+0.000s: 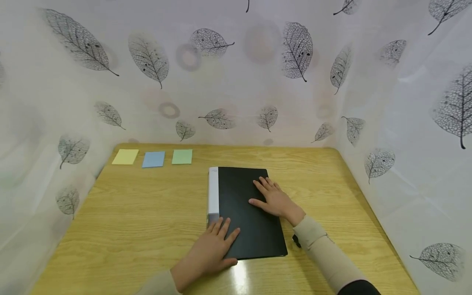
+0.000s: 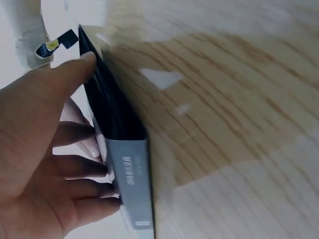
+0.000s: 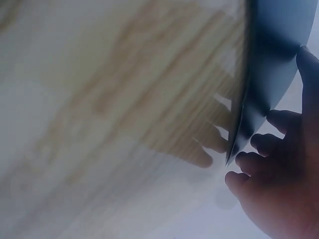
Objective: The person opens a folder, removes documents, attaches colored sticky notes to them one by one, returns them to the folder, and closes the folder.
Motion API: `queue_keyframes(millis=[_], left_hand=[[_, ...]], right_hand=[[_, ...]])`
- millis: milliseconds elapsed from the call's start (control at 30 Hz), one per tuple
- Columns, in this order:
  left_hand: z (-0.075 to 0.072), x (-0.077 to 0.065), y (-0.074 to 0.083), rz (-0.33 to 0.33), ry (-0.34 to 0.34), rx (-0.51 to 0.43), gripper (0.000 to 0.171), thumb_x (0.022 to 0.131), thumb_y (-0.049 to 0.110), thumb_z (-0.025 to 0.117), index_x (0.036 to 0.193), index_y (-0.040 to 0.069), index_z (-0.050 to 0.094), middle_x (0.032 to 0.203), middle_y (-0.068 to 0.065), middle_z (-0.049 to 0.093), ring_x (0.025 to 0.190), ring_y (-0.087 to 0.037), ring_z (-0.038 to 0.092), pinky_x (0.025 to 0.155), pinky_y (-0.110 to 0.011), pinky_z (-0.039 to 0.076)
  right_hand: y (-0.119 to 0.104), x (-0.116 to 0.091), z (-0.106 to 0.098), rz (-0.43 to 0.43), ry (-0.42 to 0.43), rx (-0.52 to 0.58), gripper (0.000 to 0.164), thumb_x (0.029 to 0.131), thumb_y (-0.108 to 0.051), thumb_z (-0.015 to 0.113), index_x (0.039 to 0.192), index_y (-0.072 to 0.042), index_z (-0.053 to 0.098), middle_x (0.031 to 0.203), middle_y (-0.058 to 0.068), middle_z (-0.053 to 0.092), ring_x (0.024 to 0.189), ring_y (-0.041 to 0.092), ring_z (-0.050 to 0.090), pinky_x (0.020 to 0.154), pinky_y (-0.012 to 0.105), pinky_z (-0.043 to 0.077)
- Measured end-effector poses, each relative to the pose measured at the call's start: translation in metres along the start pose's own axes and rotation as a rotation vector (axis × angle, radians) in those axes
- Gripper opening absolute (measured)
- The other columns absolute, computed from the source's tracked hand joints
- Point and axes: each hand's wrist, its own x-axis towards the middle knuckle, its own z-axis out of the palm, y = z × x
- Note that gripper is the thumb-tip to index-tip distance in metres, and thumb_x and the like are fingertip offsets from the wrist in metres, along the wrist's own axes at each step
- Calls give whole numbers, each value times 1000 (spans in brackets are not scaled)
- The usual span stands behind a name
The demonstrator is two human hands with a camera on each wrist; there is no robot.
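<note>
A closed black binder (image 1: 245, 213) with a pale label strip on its spine (image 1: 213, 190) lies on the wooden table. My left hand (image 1: 208, 250) rests at its lower left corner, fingers spread over the cover. In the left wrist view that hand (image 2: 55, 149) lies along the binder, whose grey spine (image 2: 130, 179) carries printed characters. Near the upper right edge of the cover, my right hand (image 1: 274, 199) lies flat with its fingers spread. The right wrist view shows the fingers of that hand (image 3: 279, 174) touching the dark cover (image 3: 279, 45).
Along the back left of the table (image 1: 147, 217) lie a yellow sticky note pad (image 1: 125, 157), a blue one (image 1: 153, 159) and a green one (image 1: 182, 156). A pale leaf-printed sheet (image 1: 236, 82) surrounds the back and sides.
</note>
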Motion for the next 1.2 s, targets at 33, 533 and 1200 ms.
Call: queue_keyframes(millis=[33, 533, 1200], left_hand=[[-1, -1, 2, 4, 8, 30, 77, 98, 63, 64, 159, 18, 49, 163, -23, 45, 150, -44, 46, 118, -54, 47], [3, -24, 6, 85, 264, 254, 48, 105, 40, 65, 140, 7, 68, 135, -17, 72, 119, -29, 74, 82, -31, 65], [17, -46, 7, 10, 641, -95, 56, 89, 7, 80, 139, -9, 62, 129, -26, 72, 102, -27, 79, 68, -32, 65]], right_hand=[[0, 0, -1, 0, 2, -2, 87, 104, -66, 51, 169, -14, 25, 176, 19, 16, 164, 41, 13, 132, 61, 13], [-5, -6, -46, -14, 105, 212, 77, 109, -54, 49, 169, -12, 24, 177, 19, 15, 163, 45, 14, 130, 67, 15], [-21, -6, -76, -7, 252, 432, 64, 116, -47, 32, 170, -17, 19, 177, 10, 19, 161, 37, 24, 130, 58, 23]])
